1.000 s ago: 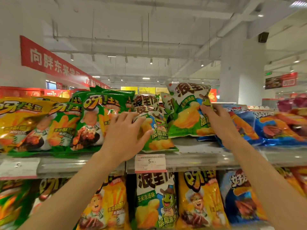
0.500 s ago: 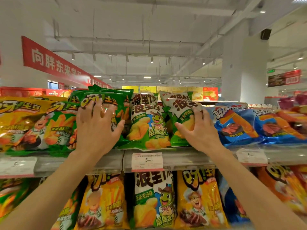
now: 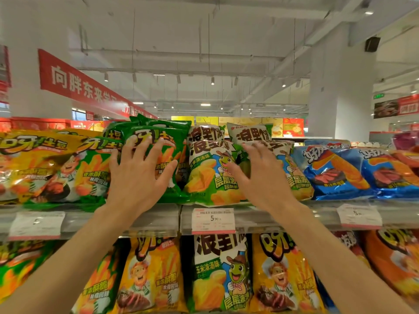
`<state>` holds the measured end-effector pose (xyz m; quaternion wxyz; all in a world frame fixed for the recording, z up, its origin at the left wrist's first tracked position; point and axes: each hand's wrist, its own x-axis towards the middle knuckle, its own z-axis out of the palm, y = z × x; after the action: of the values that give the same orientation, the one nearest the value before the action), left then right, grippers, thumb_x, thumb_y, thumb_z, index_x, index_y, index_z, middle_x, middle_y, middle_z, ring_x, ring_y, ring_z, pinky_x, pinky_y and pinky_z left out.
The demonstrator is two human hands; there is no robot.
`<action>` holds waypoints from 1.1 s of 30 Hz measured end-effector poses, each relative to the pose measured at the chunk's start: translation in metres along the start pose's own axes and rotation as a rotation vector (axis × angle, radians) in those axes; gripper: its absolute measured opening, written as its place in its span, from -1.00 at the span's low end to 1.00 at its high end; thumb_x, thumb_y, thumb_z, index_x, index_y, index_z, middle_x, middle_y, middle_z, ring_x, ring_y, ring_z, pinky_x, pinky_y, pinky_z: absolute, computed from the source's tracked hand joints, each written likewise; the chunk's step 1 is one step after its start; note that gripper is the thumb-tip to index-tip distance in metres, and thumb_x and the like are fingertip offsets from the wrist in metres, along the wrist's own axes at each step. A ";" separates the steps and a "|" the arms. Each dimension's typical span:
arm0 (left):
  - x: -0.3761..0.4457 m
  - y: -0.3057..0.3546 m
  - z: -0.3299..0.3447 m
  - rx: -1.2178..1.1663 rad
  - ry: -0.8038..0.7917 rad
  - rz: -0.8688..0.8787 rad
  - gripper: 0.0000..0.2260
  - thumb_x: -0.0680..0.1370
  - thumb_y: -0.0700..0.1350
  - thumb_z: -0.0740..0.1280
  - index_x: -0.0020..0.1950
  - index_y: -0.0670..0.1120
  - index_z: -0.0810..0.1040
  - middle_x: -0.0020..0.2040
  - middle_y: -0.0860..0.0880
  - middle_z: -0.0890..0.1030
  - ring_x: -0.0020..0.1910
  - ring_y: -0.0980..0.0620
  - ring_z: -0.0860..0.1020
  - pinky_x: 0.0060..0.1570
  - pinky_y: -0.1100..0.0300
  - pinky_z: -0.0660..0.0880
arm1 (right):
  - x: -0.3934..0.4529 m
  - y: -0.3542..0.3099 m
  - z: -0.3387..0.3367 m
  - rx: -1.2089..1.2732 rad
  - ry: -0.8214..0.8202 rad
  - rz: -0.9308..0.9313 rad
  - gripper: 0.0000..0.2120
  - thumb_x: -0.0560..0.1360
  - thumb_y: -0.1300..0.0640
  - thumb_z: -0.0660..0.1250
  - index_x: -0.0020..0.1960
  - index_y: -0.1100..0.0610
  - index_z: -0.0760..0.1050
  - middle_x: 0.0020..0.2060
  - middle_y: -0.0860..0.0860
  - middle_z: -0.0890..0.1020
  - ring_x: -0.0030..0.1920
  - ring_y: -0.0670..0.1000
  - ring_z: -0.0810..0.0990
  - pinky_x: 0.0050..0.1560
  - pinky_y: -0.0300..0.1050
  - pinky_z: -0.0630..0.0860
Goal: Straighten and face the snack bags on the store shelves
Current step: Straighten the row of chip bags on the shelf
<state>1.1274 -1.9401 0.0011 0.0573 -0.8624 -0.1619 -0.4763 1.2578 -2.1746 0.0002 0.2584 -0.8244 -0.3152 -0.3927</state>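
Being pressed flat, fingers spread and released, by the left hand: green bag, top shelf. Right hand, likewise open-fingered, is being resettled on the frog bag, since half a second ago; facing judged nearly done.

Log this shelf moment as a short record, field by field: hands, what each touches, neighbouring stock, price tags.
left hand: left hand flat, fingers spread on the green fries bag
right hand: right hand flat on the right frog chips bag
between hands: centre frog chips bag, untouched
right neighbours: blue bags, lying tilted
left neighbours: yellow bags
price tag: price tag reads 5.90
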 end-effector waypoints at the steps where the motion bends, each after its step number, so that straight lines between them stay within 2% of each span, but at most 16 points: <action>1: 0.001 0.000 0.001 -0.027 -0.014 -0.026 -0.33 0.58 0.38 -0.05 0.62 0.11 0.22 0.65 -0.06 0.19 0.64 -0.18 0.06 0.52 -0.35 0.10 | 0.000 -0.014 0.007 0.060 -0.060 0.008 -0.21 0.57 -0.44 0.04 0.63 0.00 0.06 0.65 0.08 0.10 0.63 0.15 0.09 0.57 0.20 0.13; 4: 0.000 -0.002 0.006 -0.041 -0.069 -0.032 -0.35 0.61 0.38 -0.07 0.65 0.16 0.10 0.69 -0.02 0.00 0.66 -0.14 -0.06 0.52 -0.32 0.16 | 0.001 -0.041 0.030 0.199 -0.256 0.125 -0.11 0.50 -0.54 0.04 0.64 -0.14 -0.20 0.66 0.00 -0.13 0.64 0.20 0.03 0.53 0.32 0.19; 6: -0.001 -0.003 0.006 -0.057 -0.065 -0.014 -0.38 0.63 0.35 -0.04 0.65 0.15 0.11 0.69 -0.03 0.03 0.66 -0.13 -0.03 0.49 -0.29 0.23 | 0.003 -0.044 0.038 0.210 -0.270 0.140 -0.10 0.53 -0.47 0.14 0.65 -0.11 -0.19 0.66 0.02 -0.10 0.62 0.21 0.11 0.53 0.26 0.26; 9: -0.003 -0.005 0.003 -0.076 -0.055 0.016 -0.34 0.59 0.35 -0.08 0.65 0.14 0.15 0.68 -0.04 0.08 0.65 -0.13 0.03 0.46 -0.25 0.26 | 0.004 -0.035 0.038 0.215 -0.185 0.095 -0.18 0.59 -0.33 0.21 0.67 -0.07 -0.11 0.65 0.01 0.01 0.60 0.16 0.17 0.53 0.19 0.29; 11: -0.001 -0.004 0.004 -0.052 -0.055 0.032 -0.33 0.58 0.36 -0.15 0.66 0.14 0.11 0.69 -0.03 0.05 0.66 -0.12 0.00 0.53 -0.25 0.13 | 0.007 -0.027 0.036 0.190 -0.219 0.091 -0.19 0.61 -0.32 0.16 0.67 -0.09 -0.17 0.66 -0.01 -0.05 0.63 0.17 0.07 0.56 0.19 0.18; 14: 0.001 -0.001 0.012 0.007 -0.066 0.042 -0.32 0.58 0.38 -0.24 0.68 0.17 -0.03 0.70 0.00 -0.08 0.67 -0.06 -0.16 0.59 -0.24 -0.16 | 0.009 -0.022 0.039 0.026 -0.359 0.089 -0.21 0.62 -0.40 -0.06 0.66 -0.08 -0.31 0.67 0.05 -0.20 0.65 0.13 -0.23 0.60 0.16 -0.16; 17: -0.001 0.001 0.020 0.041 -0.063 0.066 -0.30 0.57 0.39 -0.28 0.68 0.15 -0.11 0.69 0.01 -0.17 0.66 -0.04 -0.24 0.60 -0.18 -0.20 | 0.009 -0.022 0.042 -0.031 -0.388 0.063 -0.19 0.59 -0.45 -0.17 0.66 -0.03 -0.30 0.66 0.06 -0.25 0.63 0.08 -0.32 0.59 0.11 -0.26; 22: -0.001 -0.002 0.023 0.033 -0.092 0.074 -0.28 0.55 0.42 -0.31 0.67 0.17 -0.18 0.68 0.03 -0.23 0.64 -0.02 -0.29 0.61 -0.15 -0.21 | 0.008 -0.021 0.039 0.029 -0.387 0.040 -0.17 0.58 -0.46 -0.17 0.66 -0.02 -0.29 0.66 0.02 -0.22 0.64 0.04 -0.30 0.60 0.09 -0.26; 25: -0.003 -0.001 0.020 0.031 -0.090 0.081 -0.27 0.54 0.42 -0.32 0.67 0.17 -0.15 0.69 0.02 -0.20 0.65 -0.03 -0.28 0.60 -0.17 -0.20 | 0.003 -0.011 0.028 0.165 -0.196 -0.039 -0.25 0.63 -0.39 -0.09 0.68 -0.02 -0.09 0.67 -0.04 -0.09 0.65 -0.02 -0.23 0.59 0.00 -0.24; 26: -0.003 0.000 0.019 0.029 -0.089 0.079 -0.27 0.54 0.42 -0.31 0.68 0.16 -0.15 0.69 0.02 -0.19 0.65 -0.03 -0.27 0.60 -0.17 -0.19 | 0.003 -0.003 0.023 0.145 -0.112 -0.039 -0.28 0.64 -0.36 -0.06 0.67 -0.02 -0.02 0.67 -0.03 -0.05 0.65 -0.02 -0.20 0.58 0.00 -0.24; 28: -0.004 0.001 0.018 0.021 -0.090 0.071 -0.28 0.55 0.41 -0.29 0.68 0.16 -0.14 0.69 0.02 -0.18 0.65 -0.02 -0.26 0.61 -0.17 -0.16 | 0.005 0.018 0.012 -0.044 -0.027 0.040 -0.33 0.66 -0.28 0.03 0.66 0.00 0.02 0.67 0.03 -0.03 0.66 0.06 -0.18 0.60 0.07 -0.23; 30: -0.003 0.002 0.017 0.016 -0.093 0.067 -0.29 0.56 0.40 -0.27 0.68 0.16 -0.13 0.69 0.02 -0.18 0.65 -0.02 -0.25 0.61 -0.16 -0.15 | 0.006 0.037 0.005 -0.246 -0.101 0.180 -0.31 0.67 -0.24 0.06 0.67 0.03 -0.08 0.67 0.10 -0.12 0.65 0.15 -0.23 0.60 0.19 -0.24; 33: -0.004 0.003 0.016 0.009 -0.094 0.062 -0.29 0.57 0.39 -0.24 0.68 0.15 -0.12 0.69 0.02 -0.17 0.66 -0.02 -0.23 0.61 -0.15 -0.15 | 0.004 0.047 0.002 -0.244 -0.205 0.238 -0.28 0.67 -0.14 0.12 0.68 0.05 -0.14 0.67 0.11 -0.16 0.65 0.20 -0.16 0.61 0.26 -0.14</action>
<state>1.1392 -1.9396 -0.0110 0.0681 -0.8881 -0.1395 -0.4327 1.2945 -2.2035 -0.0061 0.1677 -0.9167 -0.1904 -0.3088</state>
